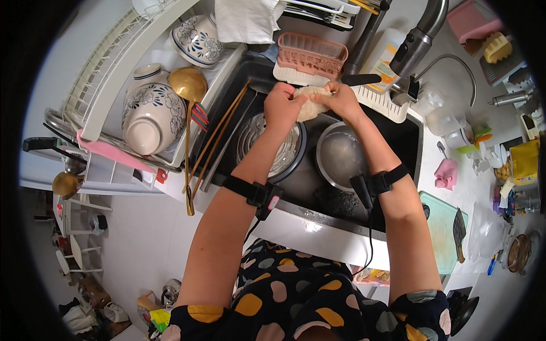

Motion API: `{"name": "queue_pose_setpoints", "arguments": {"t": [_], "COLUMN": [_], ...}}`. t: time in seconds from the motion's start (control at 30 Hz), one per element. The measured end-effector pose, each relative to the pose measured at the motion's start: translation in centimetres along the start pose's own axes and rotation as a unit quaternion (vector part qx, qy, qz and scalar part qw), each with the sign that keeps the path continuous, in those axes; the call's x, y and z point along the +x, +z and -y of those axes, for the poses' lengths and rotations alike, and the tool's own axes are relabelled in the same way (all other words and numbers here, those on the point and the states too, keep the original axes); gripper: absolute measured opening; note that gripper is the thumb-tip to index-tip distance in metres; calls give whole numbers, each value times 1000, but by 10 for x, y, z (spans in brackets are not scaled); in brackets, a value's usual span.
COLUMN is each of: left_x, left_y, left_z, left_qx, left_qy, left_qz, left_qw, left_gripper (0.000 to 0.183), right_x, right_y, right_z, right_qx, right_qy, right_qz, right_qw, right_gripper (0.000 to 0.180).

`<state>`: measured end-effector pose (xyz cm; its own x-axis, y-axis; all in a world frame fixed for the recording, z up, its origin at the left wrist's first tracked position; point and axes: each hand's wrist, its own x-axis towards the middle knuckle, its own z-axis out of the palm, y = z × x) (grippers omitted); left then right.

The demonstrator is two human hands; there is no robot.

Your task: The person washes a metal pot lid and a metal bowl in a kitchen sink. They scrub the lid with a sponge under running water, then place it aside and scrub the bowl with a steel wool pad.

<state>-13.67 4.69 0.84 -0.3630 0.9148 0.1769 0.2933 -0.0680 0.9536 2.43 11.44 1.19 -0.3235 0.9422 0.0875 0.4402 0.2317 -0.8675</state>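
My left hand (285, 103) and my right hand (340, 101) hold a pale, beige, spongy-looking piece (312, 105) between them, thumbs and fingers pinching its upper edge. Its exact kind cannot be told. They are over the far part of a dark double-bowl sink (298, 187). Below and nearer to me, a metal pot or bowl (337, 155) stands in the sink. A round, dark-rimmed vessel with ringed glass or metal in it (294, 149) stands to its left, partly hidden by my left forearm. Both wrists wear black straps with small devices.
Wooden chopsticks (219, 136) and a golden ladle (187, 85) lean at the sink's left, beside a dish rack (106, 76) with patterned bowls. A pink basket (313, 53), soap bottle (384, 59) and faucet (420, 38) stand behind. A cleaver (458, 234) lies on a green cutting board (435, 238) at right.
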Motion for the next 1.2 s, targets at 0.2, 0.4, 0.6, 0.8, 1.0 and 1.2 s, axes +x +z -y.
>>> {"name": "queue_pose_setpoints", "arguments": {"t": [0.2, 0.4, 0.6, 0.8, 1.0, 1.2], "left_x": [0, -9, -15, -34, -86, -118], "left_y": [-19, -32, -36, -13, 38, 74], "left_z": [-9, -6, -7, -20, -36, -16], "left_qx": [-158, -172, -160, -87, -2, 267], "left_qy": [-153, -179, -161, -88, 31, 3], "left_qz": [0, -1, -1, 58, 157, 299], "left_qw": [975, 969, 974, 991, 987, 916], "left_gripper": [43, 33, 29, 21, 14, 19], "right_x": [24, 43, 52, 46, 6, -105], "right_y": [21, 43, 58, 58, -2, -74], "right_z": [-17, -20, -34, -39, -43, -42], "right_qx": [109, 247, -20, -173, -27, 70], "right_qy": [38, 144, 134, 56, 87, 209], "right_qz": [-7, 71, -35, -95, -25, 360], "right_qw": [993, 956, 990, 979, 996, 907], "right_gripper": [22, 28, 37, 42, 22, 9]}}
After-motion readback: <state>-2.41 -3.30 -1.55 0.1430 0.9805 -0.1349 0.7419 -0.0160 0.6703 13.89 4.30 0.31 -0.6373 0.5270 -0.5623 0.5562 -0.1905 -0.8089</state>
